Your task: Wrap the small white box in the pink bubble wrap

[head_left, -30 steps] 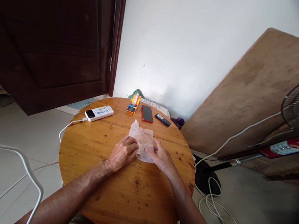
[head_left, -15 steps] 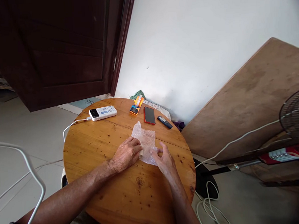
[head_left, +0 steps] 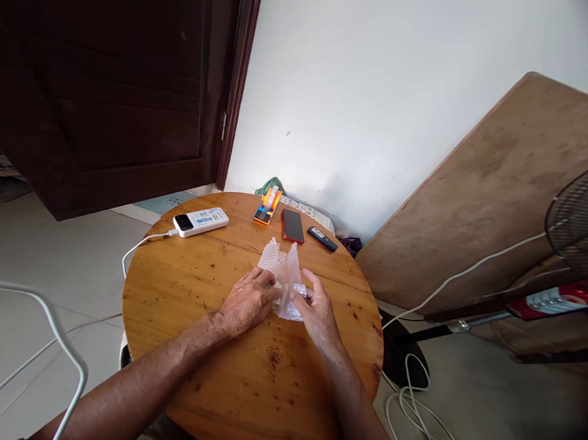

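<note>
A sheet of clear bubble wrap lies on the round wooden table, its far corners standing up and its right side folded inward. My left hand rests on its left edge, fingers curled and pressing it down. On the right, my right hand pinches the near right edge between thumb and fingers. Whether anything lies inside the wrap is hard to make out, since fingers and folds cover its middle.
Beyond the wrap lie an orange tape dispenser, a red-edged phone and a dark remote-like device. A white power bank with a cable sits at the left. A fan stands at the right.
My right hand has moved slightly inward and closed on the bubble wrap. The wrap's right side has lifted and folded toward the middle. My left hand stays in place.
</note>
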### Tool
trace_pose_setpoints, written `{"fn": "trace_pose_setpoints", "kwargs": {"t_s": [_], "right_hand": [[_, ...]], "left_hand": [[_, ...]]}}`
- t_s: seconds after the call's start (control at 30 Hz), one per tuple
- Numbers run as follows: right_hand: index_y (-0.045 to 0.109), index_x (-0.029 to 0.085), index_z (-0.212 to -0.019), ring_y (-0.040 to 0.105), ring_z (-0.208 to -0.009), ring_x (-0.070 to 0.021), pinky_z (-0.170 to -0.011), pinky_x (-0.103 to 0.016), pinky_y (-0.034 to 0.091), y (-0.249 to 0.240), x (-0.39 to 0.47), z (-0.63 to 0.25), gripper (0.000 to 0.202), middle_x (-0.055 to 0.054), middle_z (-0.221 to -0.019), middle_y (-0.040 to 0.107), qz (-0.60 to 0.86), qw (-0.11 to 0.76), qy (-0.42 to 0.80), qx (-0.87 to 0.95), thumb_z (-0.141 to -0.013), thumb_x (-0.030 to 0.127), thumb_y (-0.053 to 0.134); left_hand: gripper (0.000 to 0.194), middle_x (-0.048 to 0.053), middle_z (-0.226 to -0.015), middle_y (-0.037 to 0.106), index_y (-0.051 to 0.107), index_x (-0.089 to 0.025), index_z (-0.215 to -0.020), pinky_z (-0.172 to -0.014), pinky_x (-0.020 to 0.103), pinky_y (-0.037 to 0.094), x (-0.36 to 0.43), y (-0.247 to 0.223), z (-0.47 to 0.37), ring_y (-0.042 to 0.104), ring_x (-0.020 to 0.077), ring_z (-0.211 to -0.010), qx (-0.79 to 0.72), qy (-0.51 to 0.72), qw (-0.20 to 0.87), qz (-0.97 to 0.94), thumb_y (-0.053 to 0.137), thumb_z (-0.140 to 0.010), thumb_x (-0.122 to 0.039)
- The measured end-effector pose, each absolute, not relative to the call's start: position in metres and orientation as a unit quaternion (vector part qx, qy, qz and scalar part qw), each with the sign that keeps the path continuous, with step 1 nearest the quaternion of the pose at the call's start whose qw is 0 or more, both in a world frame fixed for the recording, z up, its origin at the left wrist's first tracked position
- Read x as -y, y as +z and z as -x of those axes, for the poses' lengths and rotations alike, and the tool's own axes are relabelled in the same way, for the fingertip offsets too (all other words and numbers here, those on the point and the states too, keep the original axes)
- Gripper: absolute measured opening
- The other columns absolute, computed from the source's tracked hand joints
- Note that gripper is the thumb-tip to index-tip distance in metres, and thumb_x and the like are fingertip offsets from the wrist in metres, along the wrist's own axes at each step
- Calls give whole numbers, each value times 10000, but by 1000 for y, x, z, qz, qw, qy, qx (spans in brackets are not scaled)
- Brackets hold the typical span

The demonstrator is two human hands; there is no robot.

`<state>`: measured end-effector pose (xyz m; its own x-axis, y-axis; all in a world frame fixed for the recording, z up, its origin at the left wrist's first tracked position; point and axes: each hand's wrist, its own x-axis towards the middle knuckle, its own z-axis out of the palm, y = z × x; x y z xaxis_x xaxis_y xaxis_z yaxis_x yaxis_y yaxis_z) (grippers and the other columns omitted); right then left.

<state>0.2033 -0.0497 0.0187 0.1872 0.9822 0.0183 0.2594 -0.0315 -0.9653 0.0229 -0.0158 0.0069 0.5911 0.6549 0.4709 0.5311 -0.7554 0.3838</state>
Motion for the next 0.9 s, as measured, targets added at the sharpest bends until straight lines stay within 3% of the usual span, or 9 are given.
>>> {"fn": "trace_pose_setpoints", "kwargs": {"t_s": [0.33,0.57,0.73,0.9], "right_hand": [[508,183,-1269,638,-691,-177,-613,-282,504,27,42,-189,578,-19,-812,696,574,497,422,496,-744,354,680],[561,181,-1203,591,-631,-146,-559,-249,460,27,32,-186,518,22,-716,635,574,497,408,507,-724,332,687],[517,153,-1245,525,-468,-108,-421,-228,407,31,32,-179,576,37,-692,626,583,476,431,497,-732,369,667],[526,162,-1233,578,-542,-108,-458,-219,439,36,39,-180,488,-20,-838,686,572,456,442,519,-778,320,603]], "left_hand": [[307,58,-1046,614,692,-262,-1064,-868,349,485,18,9,-24,501,218,-971,-334,306,102,-886,513,-870,-106],[234,82,-1044,644,610,-186,-1046,-920,381,493,17,5,-27,534,236,-1012,-363,346,163,-850,500,-855,-106],[380,90,-1117,634,527,-190,-1196,-930,392,507,17,2,-28,565,242,-1062,-381,368,189,-827,527,-828,-97],[512,103,-1198,596,474,-204,-1307,-960,409,513,17,2,-29,564,243,-1120,-371,389,214,-815,513,-811,-84]]}}
